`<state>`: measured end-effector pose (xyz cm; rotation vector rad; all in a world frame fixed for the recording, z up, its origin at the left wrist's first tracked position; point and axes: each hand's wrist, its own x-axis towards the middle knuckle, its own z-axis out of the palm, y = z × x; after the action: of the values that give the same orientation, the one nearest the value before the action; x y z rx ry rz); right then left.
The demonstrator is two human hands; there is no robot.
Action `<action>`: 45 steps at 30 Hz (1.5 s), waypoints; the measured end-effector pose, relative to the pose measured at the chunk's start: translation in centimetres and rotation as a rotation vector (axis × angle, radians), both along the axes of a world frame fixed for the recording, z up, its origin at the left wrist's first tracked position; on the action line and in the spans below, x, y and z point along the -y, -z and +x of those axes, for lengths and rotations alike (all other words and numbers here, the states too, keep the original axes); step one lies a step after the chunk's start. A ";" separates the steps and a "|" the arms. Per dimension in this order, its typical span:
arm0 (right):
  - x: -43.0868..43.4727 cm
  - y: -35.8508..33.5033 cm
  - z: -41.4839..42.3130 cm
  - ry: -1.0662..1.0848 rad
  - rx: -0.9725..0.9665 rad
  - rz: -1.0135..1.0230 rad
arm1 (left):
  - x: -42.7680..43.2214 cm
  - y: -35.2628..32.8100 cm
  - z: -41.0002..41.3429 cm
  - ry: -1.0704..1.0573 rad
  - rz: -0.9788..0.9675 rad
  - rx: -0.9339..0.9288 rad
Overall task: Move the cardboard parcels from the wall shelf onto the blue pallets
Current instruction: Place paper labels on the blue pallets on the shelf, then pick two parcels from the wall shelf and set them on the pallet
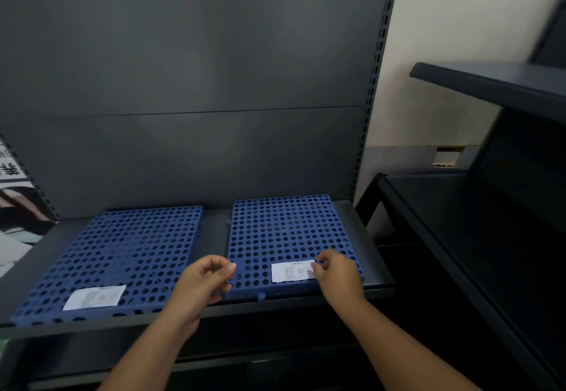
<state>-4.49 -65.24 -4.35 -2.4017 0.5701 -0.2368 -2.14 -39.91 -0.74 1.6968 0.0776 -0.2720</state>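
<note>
Two blue perforated pallets lie side by side on a dark grey shelf [214,222]: the left pallet [128,249] and the right pallet [288,228]. Each carries a white paper label near its front edge, the left label [95,297] and the right label [291,270]. My right hand [337,274] pinches the right edge of the right label on the right pallet. My left hand [202,283] hovers over the gap between the pallets, fingers curled loosely and holding nothing. No cardboard parcel is in view.
A dark back panel [183,84] rises behind the shelf, with a slotted upright [372,99] at its right. Dark shelves [490,84] stand to the right against a white wall. A printed poster [15,207] shows at the left edge.
</note>
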 end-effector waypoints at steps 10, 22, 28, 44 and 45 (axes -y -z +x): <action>2.4 -4.9 -3.4 -0.123 0.322 -0.184 | 4.6 -4.0 0.5 0.224 -0.015 0.152; 1.7 -13.8 -17.3 0.349 0.463 -0.432 | 11.3 -10.4 -0.5 0.761 0.036 0.690; -0.8 -14.5 -27.8 0.664 0.359 -0.469 | 15.7 -10.5 -6.3 0.997 -0.079 0.766; -6.8 -22.7 -50.1 1.102 0.305 -0.778 | 22.0 -16.9 -25.7 1.344 -0.451 0.944; -6.7 -23.6 -50.9 1.096 0.315 -0.800 | 22.3 -17.8 -26.4 1.340 -0.469 0.963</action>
<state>-55.36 -58.56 19.28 -2.3531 1.8462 -1.5015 -28.57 -62.23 17.04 1.0177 -1.7251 -0.3665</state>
